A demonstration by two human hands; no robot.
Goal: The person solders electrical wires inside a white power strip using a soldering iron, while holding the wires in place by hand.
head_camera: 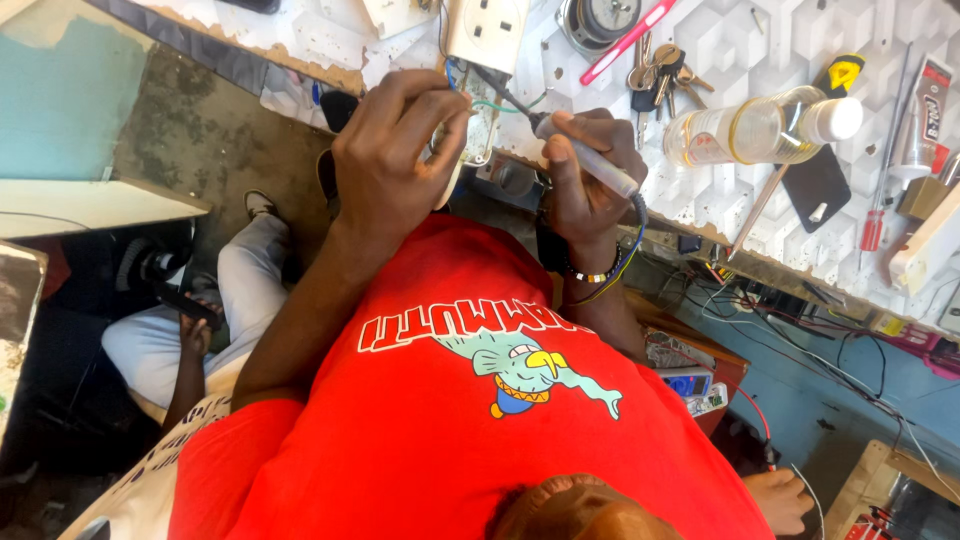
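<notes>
Left hand [395, 150]: just below and left of the white wall socket [487, 30], fingers curled, grip pinching a small pale board [472, 125] at its edge. Holds the board directly under the socket, at the near rim of the surface [740, 40]; carries thin green and blue wires; mostly hidden by the fingers.

Right hand [585, 180]: below and right of the socket, grip pressed together around a grey soldering iron [590, 160], pen-fashion. Points the dark tip up and left, toward the socket and the board; whether tip and board touch cannot be told. Trails a dark cable from the iron's rear end past a beaded wristband [595, 275].

Surface: white, with a raised cube pattern, chipped along the near edge.

Farther right of the socket:
- bunch of keys [660, 68], just beside a pink flat strip [625, 40]
- clear plastic bottle [760, 128] with white cap, lying on its side
- black phone [815, 185], below the bottle
- red-handled screwdriver [873, 225] and a glue tube [925, 110], well apart from the socket

Below the socket, beneath the surface: blue multimeter [690, 382] on a lower ledge, among loose wires.

Far below and left of the socket: another person's hand [192, 330] gripping a dark phone, legs in pale trousers.
</notes>
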